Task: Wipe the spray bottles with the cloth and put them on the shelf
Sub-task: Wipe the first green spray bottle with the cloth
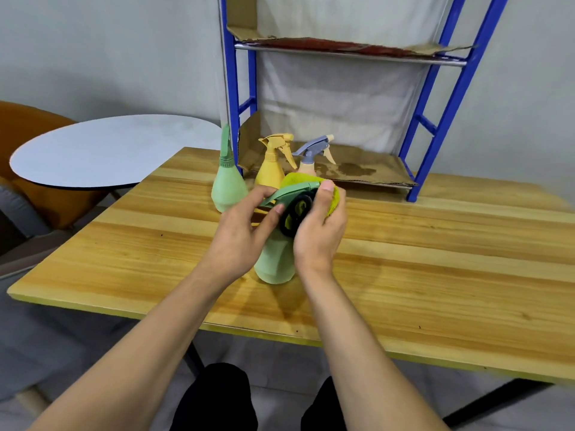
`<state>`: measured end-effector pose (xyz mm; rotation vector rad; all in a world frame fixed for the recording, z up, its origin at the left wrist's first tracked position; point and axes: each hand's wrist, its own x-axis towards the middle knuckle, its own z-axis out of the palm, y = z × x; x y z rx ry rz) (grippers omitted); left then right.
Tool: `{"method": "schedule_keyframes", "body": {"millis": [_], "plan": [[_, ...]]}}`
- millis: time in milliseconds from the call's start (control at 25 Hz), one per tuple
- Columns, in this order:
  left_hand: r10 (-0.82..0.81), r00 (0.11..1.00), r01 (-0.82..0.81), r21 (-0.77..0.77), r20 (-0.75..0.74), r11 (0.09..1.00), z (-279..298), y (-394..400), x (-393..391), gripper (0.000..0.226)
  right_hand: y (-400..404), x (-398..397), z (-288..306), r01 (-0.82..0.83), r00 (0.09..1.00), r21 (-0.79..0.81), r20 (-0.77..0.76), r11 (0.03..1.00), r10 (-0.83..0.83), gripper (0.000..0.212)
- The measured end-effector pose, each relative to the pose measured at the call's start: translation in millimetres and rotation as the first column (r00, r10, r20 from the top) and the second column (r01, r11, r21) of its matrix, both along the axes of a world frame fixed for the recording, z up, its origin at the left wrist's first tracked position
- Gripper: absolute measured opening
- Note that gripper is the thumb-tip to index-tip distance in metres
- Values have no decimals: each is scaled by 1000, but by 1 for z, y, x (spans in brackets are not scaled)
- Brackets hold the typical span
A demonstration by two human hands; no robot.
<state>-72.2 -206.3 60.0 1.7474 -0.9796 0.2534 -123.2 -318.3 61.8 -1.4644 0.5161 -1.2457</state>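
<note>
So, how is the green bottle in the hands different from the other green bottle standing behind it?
The held green bottle is gripped by the left hand, while the right hand presses a yellow-green cloth on its head; the far green bottle stands untouched. The held one's collar is black, the far one's green. Both have pale green bodies.

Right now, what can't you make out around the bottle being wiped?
Head view only:
- Near green bottle: neck and front hidden by left hand and right hand.
- Cloth: mostly behind the right hand.
- Peach bottle: body hidden by the cloth.
- Shelf: top cut off by the frame edge.
</note>
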Motion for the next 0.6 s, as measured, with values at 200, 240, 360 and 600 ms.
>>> {"method": "schedule_keyframes", "body": {"millis": [200, 240, 360, 600], "plan": [[37, 999, -38, -44, -23, 998, -12, 4, 4, 32, -15, 10, 1, 92, 978, -310, -149, 946, -144, 59], [36, 999, -37, -43, -24, 998, -12, 4, 3, 32, -17, 11, 0, 88, 975, -299, -169, 950, -144, 59], [42, 999, -43, -33, -18, 999, -10, 2, -4, 19, -17, 5, -3, 61, 967, 3, -247, 998, -59, 58], [12, 995, -19, -65, -97, 998, -2, -7, -12, 7, -22, -8, 5, 153, 960, -145, -211, 977, -182, 51]]}}
